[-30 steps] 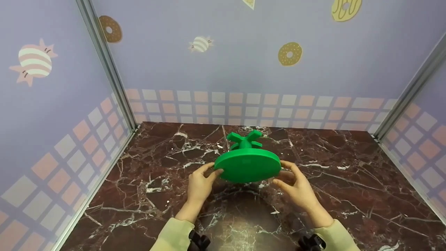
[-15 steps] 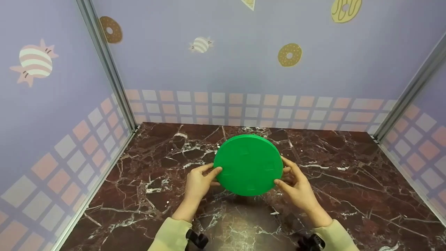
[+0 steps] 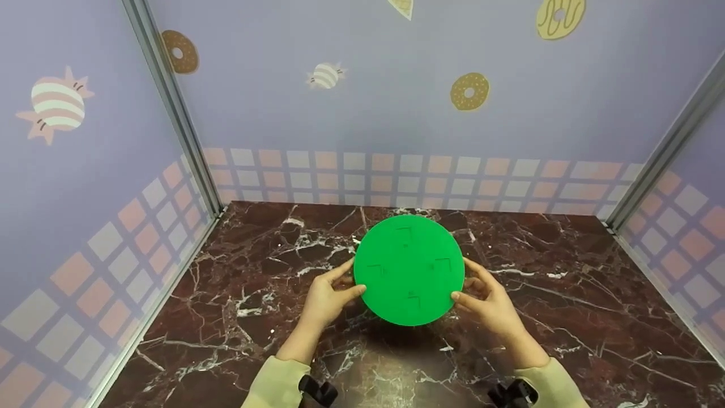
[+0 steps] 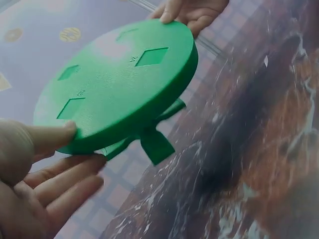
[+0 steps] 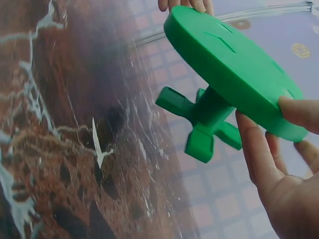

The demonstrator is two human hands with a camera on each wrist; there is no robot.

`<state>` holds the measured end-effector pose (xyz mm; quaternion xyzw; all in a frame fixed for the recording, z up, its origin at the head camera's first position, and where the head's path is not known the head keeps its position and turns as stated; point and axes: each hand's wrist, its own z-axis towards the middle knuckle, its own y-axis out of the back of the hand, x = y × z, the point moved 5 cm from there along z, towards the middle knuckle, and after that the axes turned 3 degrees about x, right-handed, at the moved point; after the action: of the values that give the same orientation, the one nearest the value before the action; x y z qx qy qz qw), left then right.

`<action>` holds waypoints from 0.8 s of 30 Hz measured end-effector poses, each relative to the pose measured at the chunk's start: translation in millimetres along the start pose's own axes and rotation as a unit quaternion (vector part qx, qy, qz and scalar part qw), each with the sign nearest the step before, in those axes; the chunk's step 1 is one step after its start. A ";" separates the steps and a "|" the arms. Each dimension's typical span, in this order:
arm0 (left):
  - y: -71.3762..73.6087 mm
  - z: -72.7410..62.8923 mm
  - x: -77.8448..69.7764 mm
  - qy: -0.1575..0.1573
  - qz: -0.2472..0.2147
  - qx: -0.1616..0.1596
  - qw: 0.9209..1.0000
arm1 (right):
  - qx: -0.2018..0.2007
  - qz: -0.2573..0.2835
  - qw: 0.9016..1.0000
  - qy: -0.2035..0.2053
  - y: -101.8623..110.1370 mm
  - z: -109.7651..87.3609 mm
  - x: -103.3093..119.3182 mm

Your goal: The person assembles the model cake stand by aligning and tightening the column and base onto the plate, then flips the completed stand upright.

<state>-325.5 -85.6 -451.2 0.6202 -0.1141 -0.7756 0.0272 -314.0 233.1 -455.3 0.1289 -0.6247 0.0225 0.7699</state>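
Note:
A green round pedestal stand (image 3: 409, 272) is held up above the marbled tabletop, its flat disc facing the head camera. Shallow square recesses with small numbers beside them mark that face. My left hand (image 3: 324, 299) pinches the left rim, thumb on the face and fingers behind. At the right rim my right hand (image 3: 494, 309) pinches in the same way. The right wrist view shows the stem (image 5: 213, 105) and splayed feet (image 5: 200, 144) under the disc; the head view hides both.
The dark red marbled tabletop (image 3: 226, 351) has white veins. A patterned back wall (image 3: 362, 113) and side walls, the left one (image 3: 113, 204) among them, enclose it, with metal posts (image 3: 175, 107) at the corners. A black wrist camera (image 3: 318, 391) sits at each cuff.
The stand has tilted so its disc turns from edge-on to face the head camera, hiding the feet. My right thumb has come onto the rim.

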 end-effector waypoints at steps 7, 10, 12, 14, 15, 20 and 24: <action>-8.5 0.9 4.8 0.013 -0.125 0.044 0.991 | 0.031 0.052 0.997 -0.044 -0.3 -1.8 -2.4; -10.3 1.2 6.1 0.019 -0.153 0.047 0.987 | 0.047 0.092 0.993 -0.059 -0.8 -1.4 -3.7; -11.6 0.9 7.1 0.031 -0.175 0.047 0.983 | 0.054 0.114 0.990 -0.070 -0.9 -1.3 -4.4; -12.9 0.6 7.9 0.047 -0.191 0.046 0.979 | 0.057 0.129 0.987 -0.078 -1.0 -1.0 -5.5; -13.4 0.4 8.4 0.052 -0.193 0.044 0.979 | 0.060 0.133 0.986 -0.079 -1.2 -0.9 -5.8; -15.0 -0.1 14.2 0.071 -0.180 0.034 0.980 | 0.066 0.135 0.985 -0.087 -0.5 -1.0 -8.5; -15.0 0.3 19.1 0.080 -0.176 0.025 0.981 | 0.065 0.133 0.984 -0.101 -0.1 -1.0 -11.5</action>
<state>-328.7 -74.4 -472.6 0.6915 -0.0202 -0.7126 -0.1166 -315.5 234.7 -466.7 0.0955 -0.7083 0.1521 0.6827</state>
